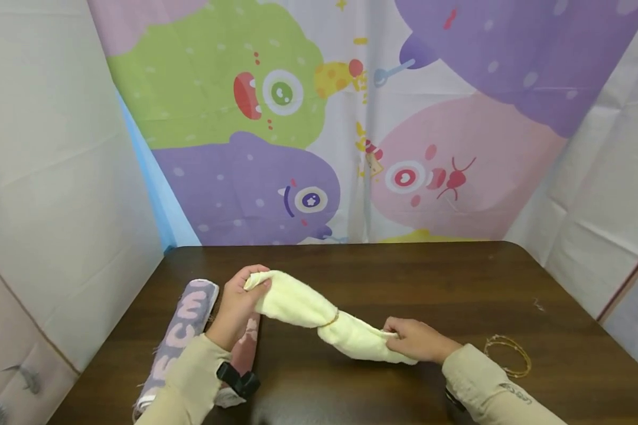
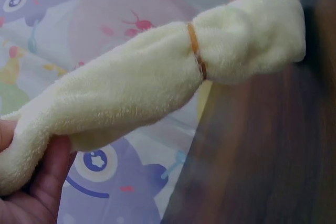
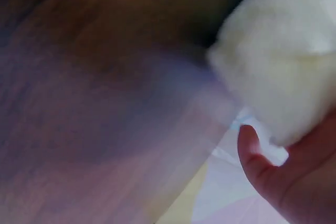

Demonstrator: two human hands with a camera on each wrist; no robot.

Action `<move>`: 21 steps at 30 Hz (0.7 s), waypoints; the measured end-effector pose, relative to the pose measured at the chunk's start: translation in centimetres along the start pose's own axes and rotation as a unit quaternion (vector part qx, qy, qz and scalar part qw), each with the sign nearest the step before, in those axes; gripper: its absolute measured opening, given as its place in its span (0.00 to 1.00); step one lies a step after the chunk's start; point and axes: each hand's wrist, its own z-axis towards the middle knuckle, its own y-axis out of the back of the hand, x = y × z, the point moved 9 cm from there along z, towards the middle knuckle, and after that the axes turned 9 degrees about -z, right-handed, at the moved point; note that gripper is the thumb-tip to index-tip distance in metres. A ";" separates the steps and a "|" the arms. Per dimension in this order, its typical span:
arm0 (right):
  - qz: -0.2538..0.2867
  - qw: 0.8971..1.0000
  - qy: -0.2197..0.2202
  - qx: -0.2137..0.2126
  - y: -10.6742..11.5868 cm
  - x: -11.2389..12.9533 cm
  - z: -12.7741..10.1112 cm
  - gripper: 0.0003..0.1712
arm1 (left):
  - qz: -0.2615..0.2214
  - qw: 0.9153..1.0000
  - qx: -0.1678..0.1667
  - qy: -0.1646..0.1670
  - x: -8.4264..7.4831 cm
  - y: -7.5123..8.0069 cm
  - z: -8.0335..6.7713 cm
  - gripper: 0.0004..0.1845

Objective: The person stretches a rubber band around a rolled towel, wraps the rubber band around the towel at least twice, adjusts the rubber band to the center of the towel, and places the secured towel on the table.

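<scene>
A pale yellow towel [image 1: 298, 298], rolled long and cinched near its middle by a thin amber rubber band [image 2: 197, 51], is held up over the table. My left hand [image 1: 239, 307] grips its left end, thumb on the near side and fingers behind. At the lower right end, my right hand [image 1: 420, 340] pinches the towel's edge. Seen from the left wrist, the towel slants up to the right, narrowed where the band circles it. The right wrist view is blurred; there the right hand's thumb [image 3: 257, 161] shows beside the towel end.
Left on the dark wooden table [image 1: 457, 283] lies a rolled grey-purple towel [image 1: 183, 324] with pink letters. A pink towel [image 1: 244, 351] is partly hidden behind the left forearm. Loose yellowish rubber bands [image 1: 522, 354] lie near the right sleeve. A cartoon-print curtain [image 1: 351, 118] hangs behind.
</scene>
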 end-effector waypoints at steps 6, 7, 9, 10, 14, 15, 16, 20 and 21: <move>-0.084 0.995 -0.003 0.058 -2.0 -0.3 0.8 0.37 | 0.001 1.000 -0.009 -0.005 0.1 0.6 0.2 0.14; -0.108 0.993 0.002 0.056 -2.2 -0.2 1.0 0.37 | 0.005 1.000 -0.009 -0.006 0.1 0.7 0.3 0.14; -0.149 0.988 0.017 0.038 -2.1 -0.2 1.2 0.32 | 0.015 1.000 -0.011 -0.010 0.1 0.8 0.4 0.14; -0.157 0.987 0.022 0.026 -1.9 -0.4 1.3 0.28 | 0.023 1.000 -0.013 -0.014 0.0 0.9 0.5 0.14; -0.074 0.997 0.013 0.006 -0.7 -2.3 1.2 0.18 | 0.041 0.999 -0.021 -0.012 0.6 1.2 1.3 0.13; -0.033 0.999 -0.003 0.001 -0.3 -3.2 1.1 0.17 | 0.045 0.999 -0.019 -0.009 0.8 1.2 1.5 0.14; 0.010 1.000 -0.028 -0.009 0.3 -4.2 1.1 0.16 | 0.048 0.999 -0.017 -0.005 1.1 1.2 1.6 0.14; 0.157 0.975 -0.125 -0.097 2.8 -7.7 0.4 0.17 | 0.032 0.999 -0.010 0.025 2.5 1.6 2.1 0.14; 0.183 0.965 -0.143 -0.122 3.3 -8.3 0.3 0.18 | 0.032 0.999 -0.012 0.028 2.8 1.8 2.1 0.14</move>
